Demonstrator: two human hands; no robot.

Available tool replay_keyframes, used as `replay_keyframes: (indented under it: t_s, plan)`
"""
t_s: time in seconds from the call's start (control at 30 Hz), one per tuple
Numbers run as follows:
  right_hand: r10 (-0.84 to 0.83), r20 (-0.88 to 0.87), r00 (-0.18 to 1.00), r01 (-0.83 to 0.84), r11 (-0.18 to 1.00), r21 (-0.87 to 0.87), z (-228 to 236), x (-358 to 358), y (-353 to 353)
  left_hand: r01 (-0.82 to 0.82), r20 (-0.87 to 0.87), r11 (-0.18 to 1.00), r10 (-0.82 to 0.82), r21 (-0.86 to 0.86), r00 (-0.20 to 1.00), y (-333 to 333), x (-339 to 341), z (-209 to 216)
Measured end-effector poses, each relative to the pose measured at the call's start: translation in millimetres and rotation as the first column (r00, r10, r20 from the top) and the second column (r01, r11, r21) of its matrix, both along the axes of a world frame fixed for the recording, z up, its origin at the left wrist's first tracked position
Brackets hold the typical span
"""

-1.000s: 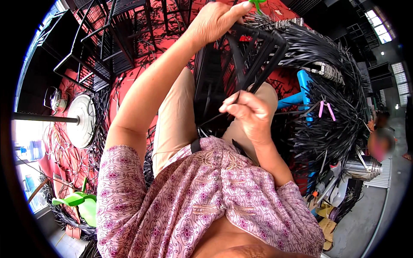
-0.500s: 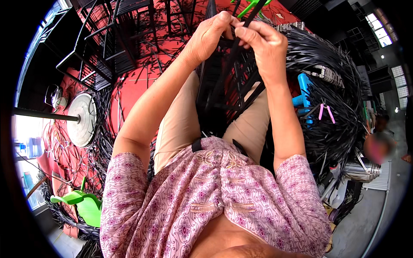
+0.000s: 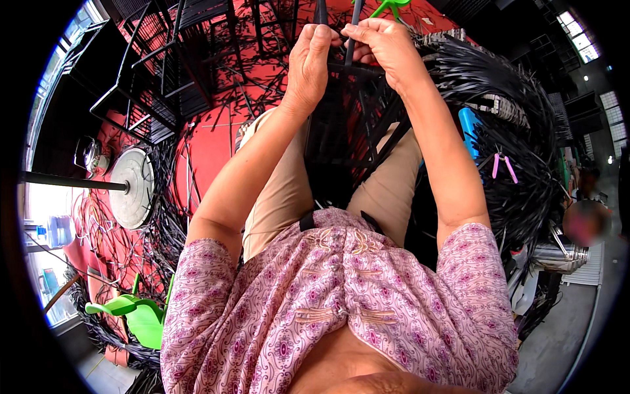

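Between my knees stands a black frame (image 3: 344,108) with dark strips across it. My right hand (image 3: 392,52) is closed at its far end, pinching a flat dark plastic strip (image 3: 356,14) between thumb and fingers. Beside it, my left hand (image 3: 308,72) is closed with the thumb pointing away from me, next to a dark upright bar (image 3: 320,12). Its fingertips nearly meet those of the right hand. What lies inside the left fingers is hidden.
A thick bundle of black strips (image 3: 476,82) lies at my right, with pink handles (image 3: 504,168) and a blue plastic piece (image 3: 468,131). Black metal frames (image 3: 161,85) stand far left. A pole rises from a round grey base (image 3: 131,188). A green chair (image 3: 141,322) is near left.
My right hand has shifted left and turned, with the strip now more upright. My left hand has moved slightly nearer and its thumb has straightened. The whole view has shifted a little.
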State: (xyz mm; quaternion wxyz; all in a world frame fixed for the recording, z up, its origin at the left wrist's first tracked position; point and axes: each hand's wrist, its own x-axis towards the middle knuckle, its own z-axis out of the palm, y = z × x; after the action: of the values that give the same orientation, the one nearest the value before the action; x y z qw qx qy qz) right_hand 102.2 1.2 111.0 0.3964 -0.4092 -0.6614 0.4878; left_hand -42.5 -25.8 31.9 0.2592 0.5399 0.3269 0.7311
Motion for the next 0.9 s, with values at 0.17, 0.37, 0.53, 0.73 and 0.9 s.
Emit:
replay_keyframes:
  t_s: [0.17, 0.37, 0.53, 0.73, 0.9]
  plan:
    - [0.011, 0.289, 0.957, 0.012, 0.997, -0.074, -6, -7, 28, -0.098, -0.06, 0.994, 0.101, 0.04, 0.993, -2, 3, -3]
    - [-0.074, 0.826, 0.559, -0.177, 0.962, 0.206, -26, -32, 56, -0.168, -0.049, 0.983, 0.172, 0.08, 0.984, 4, -2, -17]
    - [-0.213, 0.913, 0.347, -0.106, 0.959, 0.264, -52, -67, 105, -0.135, -0.03, 0.988, 0.138, 0.08, 0.99, 12, -4, -15]
    - [0.205, 0.721, 0.662, -0.074, 0.975, -0.209, -40, -36, 80, 0.021, -0.392, 0.996, 0.016, 0.091, 0.92, 8, -37, -23]
    - [0.593, 0.328, 0.735, -0.188, 0.644, -0.742, -124, -23, 183, 0.039, -0.836, 0.965, 0.204, 0.259, 0.51, 3, -46, 5]
